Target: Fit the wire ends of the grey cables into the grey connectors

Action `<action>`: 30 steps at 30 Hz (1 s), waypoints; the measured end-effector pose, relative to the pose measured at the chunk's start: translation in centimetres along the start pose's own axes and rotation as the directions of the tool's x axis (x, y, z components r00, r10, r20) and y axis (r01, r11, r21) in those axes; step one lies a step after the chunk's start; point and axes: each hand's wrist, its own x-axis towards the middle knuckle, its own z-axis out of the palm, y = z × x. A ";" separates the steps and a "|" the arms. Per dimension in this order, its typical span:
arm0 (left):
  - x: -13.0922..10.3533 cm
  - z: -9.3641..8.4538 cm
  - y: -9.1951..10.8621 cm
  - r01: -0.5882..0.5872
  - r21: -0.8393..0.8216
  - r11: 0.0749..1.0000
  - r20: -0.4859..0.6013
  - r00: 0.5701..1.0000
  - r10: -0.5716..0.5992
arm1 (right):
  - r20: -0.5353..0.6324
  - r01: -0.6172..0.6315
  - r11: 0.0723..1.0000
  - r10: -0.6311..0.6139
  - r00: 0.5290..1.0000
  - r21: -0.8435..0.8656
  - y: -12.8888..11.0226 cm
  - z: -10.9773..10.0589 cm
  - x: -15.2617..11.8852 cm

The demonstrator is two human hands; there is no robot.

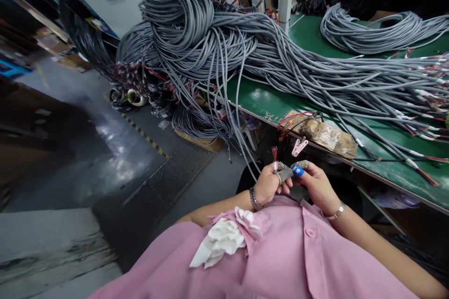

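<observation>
- While our left hand (267, 184) has its fingers clamped on a cable end (275, 167), the red wires (274, 153) point upward, near our pink shirt (280, 243).
- Our right hand (316, 186) lies just beside it, fingers drawn together; whether they grip anything, we cannot tell.
- Beyond, we see long grey cables (315, 70) heaped on the green desk (260, 97).

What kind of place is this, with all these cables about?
Probably a cable workshop: grey cables with coloured wire ends lie heaped on a green workbench, and black-and-yellow tape marks the floor.
</observation>
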 end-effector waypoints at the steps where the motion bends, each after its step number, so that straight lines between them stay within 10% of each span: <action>1: 0.0 0.0 0.0 0.018 0.013 1.000 0.030 0.999 -0.018 | -0.012 0.009 1.000 -0.009 1.000 0.010 0.1 0.2 0.0; 6: -0.5 -0.4 0.1 0.092 0.103 0.990 0.175 0.979 -0.109 | 0.150 0.030 0.995 -0.015 0.989 -0.097 -0.3 0.4 0.5; 15: -0.7 -0.5 -0.1 -0.024 -0.066 0.997 -0.061 0.998 0.020 | 0.086 0.022 0.995 -0.014 0.996 -0.097 -0.6 1.4 1.7; 30: -0.5 -0.9 -0.6 -0.019 -0.082 0.996 -0.033 0.999 0.017 | 0.154 -0.029 0.999 0.032 0.988 -0.021 -0.9 2.2 2.2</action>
